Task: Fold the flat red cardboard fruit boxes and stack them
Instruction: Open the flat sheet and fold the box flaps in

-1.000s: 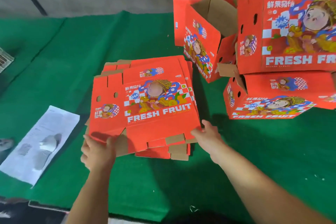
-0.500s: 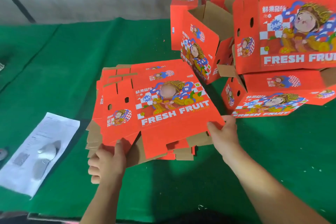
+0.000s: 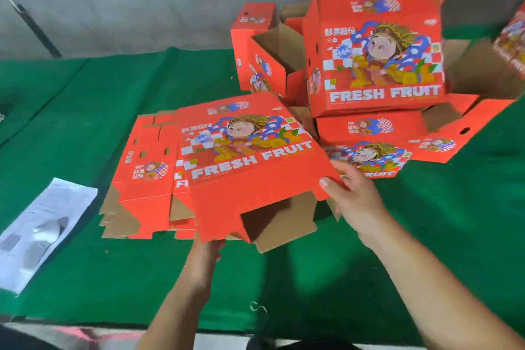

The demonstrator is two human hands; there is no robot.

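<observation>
So both hands are on one flat box [image 3: 250, 162] lifted off the pile of flat boxes [image 3: 147, 179], which sits around the middle of the green table [image 3: 85, 111], a bit toward the near edge. The right hand [image 3: 355, 196] pinches the box's right near corner, thumb on the printed top and fingers curled underneath. The left hand [image 3: 206, 250] is under the near edge of the box; only the wrist and the base of the hand show, so I can't tell how its fingers sit, though it's touching the red flap from below. The box is tilted with its near side raised, brown flaps hanging open underneath. Over toward the far right of the table is the stack of folded boxes [image 3: 377, 65], piled a bit crooked, one lying low [image 3: 369, 133] with a big "FRESH FRUIT" one on top. Just left of that stack there's an open box [image 3: 264, 65] on its side, and all you can see inside is plain brown cardboard. A white sheet of paper [image 3: 42, 224] lies near the left near corner.
</observation>
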